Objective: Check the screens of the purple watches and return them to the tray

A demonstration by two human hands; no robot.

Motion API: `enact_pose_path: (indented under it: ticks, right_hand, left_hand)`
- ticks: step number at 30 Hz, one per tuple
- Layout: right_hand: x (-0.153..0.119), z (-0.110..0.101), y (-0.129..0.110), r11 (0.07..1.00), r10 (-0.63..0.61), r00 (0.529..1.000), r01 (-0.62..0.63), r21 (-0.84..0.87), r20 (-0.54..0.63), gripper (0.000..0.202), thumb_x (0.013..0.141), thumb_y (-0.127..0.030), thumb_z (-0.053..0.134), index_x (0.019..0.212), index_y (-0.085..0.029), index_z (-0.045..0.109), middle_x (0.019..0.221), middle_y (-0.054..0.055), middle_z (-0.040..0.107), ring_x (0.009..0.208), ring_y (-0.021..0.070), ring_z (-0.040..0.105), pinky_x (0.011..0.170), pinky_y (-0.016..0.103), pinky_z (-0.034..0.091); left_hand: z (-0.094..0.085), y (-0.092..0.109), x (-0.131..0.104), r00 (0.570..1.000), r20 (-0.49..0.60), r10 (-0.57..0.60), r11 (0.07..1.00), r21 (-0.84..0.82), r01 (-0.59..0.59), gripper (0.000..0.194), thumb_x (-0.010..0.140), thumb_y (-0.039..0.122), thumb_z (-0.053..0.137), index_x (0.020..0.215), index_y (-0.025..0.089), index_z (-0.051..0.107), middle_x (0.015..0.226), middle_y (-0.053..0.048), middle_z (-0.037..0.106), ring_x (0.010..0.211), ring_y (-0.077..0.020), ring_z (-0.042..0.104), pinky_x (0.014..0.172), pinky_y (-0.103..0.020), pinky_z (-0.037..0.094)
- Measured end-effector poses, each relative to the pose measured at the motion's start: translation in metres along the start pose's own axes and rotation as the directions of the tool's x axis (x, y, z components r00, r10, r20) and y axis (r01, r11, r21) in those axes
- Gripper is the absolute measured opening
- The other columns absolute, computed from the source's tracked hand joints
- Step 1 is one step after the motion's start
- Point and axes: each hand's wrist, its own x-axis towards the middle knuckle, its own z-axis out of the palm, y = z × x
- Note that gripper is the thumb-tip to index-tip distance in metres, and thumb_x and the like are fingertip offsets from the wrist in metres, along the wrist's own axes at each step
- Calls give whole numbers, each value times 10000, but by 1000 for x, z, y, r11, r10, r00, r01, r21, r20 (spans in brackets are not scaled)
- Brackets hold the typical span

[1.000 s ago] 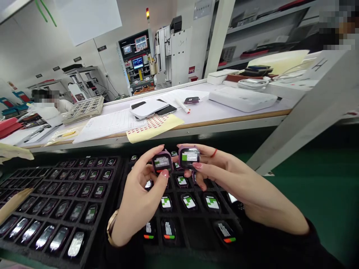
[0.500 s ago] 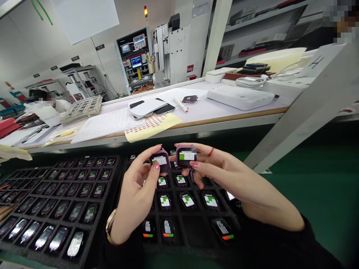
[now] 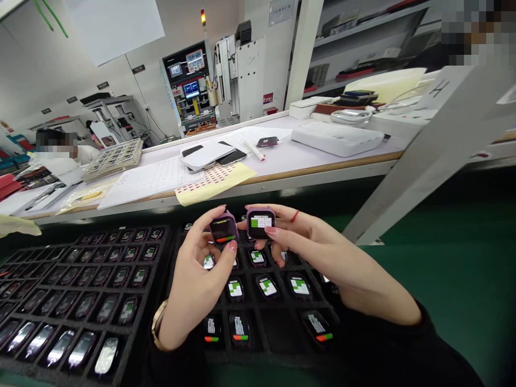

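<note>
Since the earlier frame, the screen of the left watch module (image 3: 223, 229) has changed from a white-green table to a dark view with a red-green bar.

Each module is held closed between fingertips above the black tray (image 3: 278, 328): one in the left hand (image 3: 197, 285), the right watch module (image 3: 260, 222) in the right hand (image 3: 322, 258). The screens are best kept tilted to the eyes and uncovered, so both results can be compared.

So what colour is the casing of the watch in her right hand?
Pinkish purple casing on the watch, held in the right hand; the head view shows it.
</note>
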Motion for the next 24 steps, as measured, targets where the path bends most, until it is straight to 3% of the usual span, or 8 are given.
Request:
enact_pose_path:
  ticks: [6, 11, 16, 24]
  right_hand:
    - [0, 5, -8, 1000, 21, 999, -21, 8, -47, 481, 951, -491, 702, 1303, -172, 633, 1043, 125, 709, 745, 202, 656, 522, 243, 534]
    - [0, 5, -8, 1000, -1, 999, 0, 32, 32, 524, 885, -319, 775, 1346, -188, 563, 1155, 122, 687, 830, 196, 651, 537, 206, 537]
    - [0, 6, -8, 999, -6, 998, 4, 33, 60, 457, 924, -285, 710, 1343, -184, 559, 1037, 94, 695, 779, 176, 634, 556, 208, 543]
    - [0, 6, -9, 1000, -7, 999, 6, 28, 52, 468, 894, -291, 708, 1325, -177, 566, 1138, 119, 688, 693, 166, 629, 533, 241, 538]
  left_hand:
    - [0, 0, 1, 1000, -2, 14, 1000, 4, -14, 481, 907, 213, 698, 1341, 388, 589, 1316, 5, 657, 1181, -173, 640, 798, -156, 573]
    - [0, -1, 1, 1000, -9, 28, 999, 17, -28, 486, 909, 225, 701, 1353, 380, 581, 1309, -5, 659, 1182, -179, 643, 811, -162, 580]
    - [-1, -1, 0, 999, -19, 26, 1000, 15, -26, 480, 905, 222, 703, 1345, 375, 588, 1303, -12, 663, 1188, -186, 647, 856, -181, 586]
    - [0, 1, 1, 998, -45, 40, 999, 16, -40, 464, 896, 198, 703, 1314, 376, 612, 1291, -4, 670, 1152, -166, 662, 868, -176, 582]
